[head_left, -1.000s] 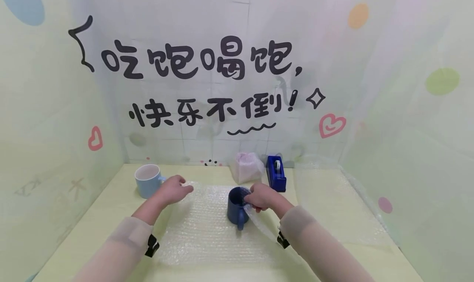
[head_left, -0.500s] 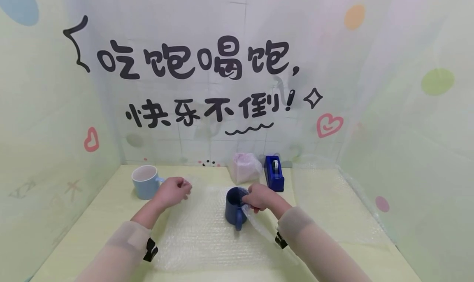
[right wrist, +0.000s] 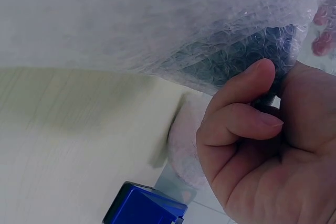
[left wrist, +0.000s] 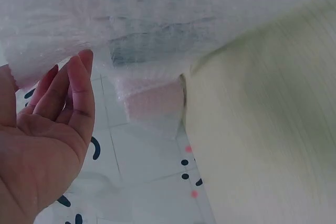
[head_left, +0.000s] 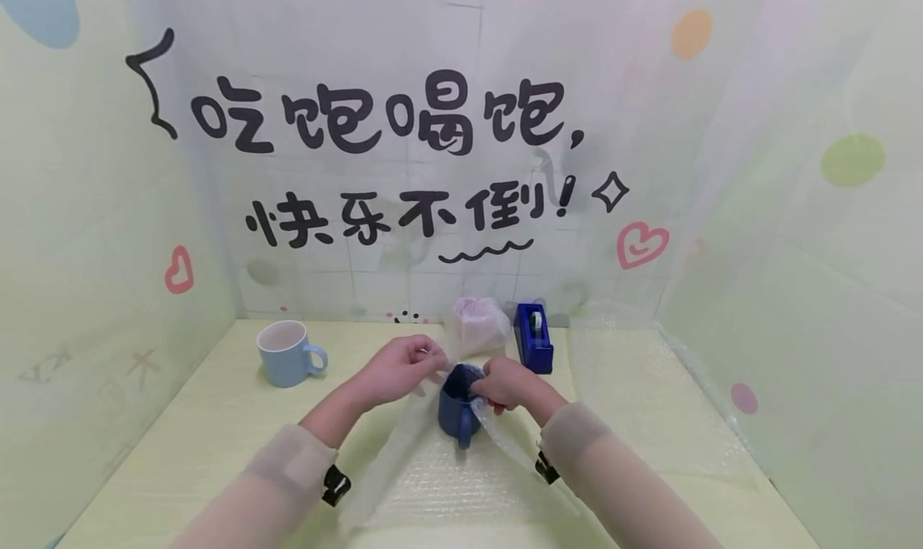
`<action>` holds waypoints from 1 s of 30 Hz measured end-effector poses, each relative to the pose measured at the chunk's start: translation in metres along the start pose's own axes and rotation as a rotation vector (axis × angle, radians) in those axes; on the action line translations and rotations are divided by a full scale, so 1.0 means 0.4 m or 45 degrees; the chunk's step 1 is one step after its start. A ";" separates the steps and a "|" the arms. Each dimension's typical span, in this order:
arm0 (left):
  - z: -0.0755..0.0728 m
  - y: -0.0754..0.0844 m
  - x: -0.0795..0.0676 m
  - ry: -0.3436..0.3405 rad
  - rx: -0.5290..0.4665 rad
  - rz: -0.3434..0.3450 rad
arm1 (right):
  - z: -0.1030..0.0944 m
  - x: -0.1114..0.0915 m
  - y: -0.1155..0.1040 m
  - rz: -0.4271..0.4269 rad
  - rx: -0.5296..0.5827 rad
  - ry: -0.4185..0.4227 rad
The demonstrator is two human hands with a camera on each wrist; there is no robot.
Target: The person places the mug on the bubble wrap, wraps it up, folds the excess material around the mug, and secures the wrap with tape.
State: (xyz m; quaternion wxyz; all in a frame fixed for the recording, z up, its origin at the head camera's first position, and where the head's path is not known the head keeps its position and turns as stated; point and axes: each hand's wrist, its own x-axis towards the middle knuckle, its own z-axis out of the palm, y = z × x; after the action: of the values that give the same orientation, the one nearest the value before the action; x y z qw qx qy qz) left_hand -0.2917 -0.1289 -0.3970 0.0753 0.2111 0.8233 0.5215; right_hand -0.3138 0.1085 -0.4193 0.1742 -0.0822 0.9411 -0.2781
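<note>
I am pinching one side of the bubble wrap [head_left: 465, 485] with my left hand [head_left: 400, 369], and my curled right hand [head_left: 510, 382] is holding the other side by the rim of the dark blue cup [head_left: 453, 417]. The cup is standing up on the wrap, between my hands

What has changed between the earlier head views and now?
The left hand moved right, away from the light blue mug, bringing the left side of the bubble wrap up toward the dark blue mug. Both mugs stayed in place, as did the right hand at the dark mug's rim, the tape dispenser and the wrapped pink bundle.
</note>
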 end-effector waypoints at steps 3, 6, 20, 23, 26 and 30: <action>0.021 0.003 0.009 -0.021 0.077 0.028 | 0.000 0.000 -0.001 -0.007 0.001 0.004; 0.035 -0.001 0.015 -0.053 0.141 0.046 | -0.002 0.000 -0.001 -0.005 0.004 0.000; 0.044 -0.041 -0.005 -0.270 0.828 0.376 | 0.002 0.017 -0.003 -0.031 -0.063 -0.037; 0.046 -0.040 -0.006 -0.285 0.889 0.370 | -0.001 0.013 -0.002 -0.005 -0.007 -0.033; 0.055 -0.040 -0.005 -0.306 0.951 0.341 | -0.002 0.008 0.002 0.005 0.042 -0.035; 0.066 -0.044 -0.003 -0.324 1.033 0.320 | -0.001 0.003 0.004 0.000 0.075 -0.050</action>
State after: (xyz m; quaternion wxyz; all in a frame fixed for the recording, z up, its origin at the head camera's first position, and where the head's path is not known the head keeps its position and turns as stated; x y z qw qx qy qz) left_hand -0.2864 -0.1143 -0.4246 0.0231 0.3847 0.9134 0.1311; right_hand -0.3151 0.1100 -0.4201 0.1949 -0.0823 0.9289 -0.3040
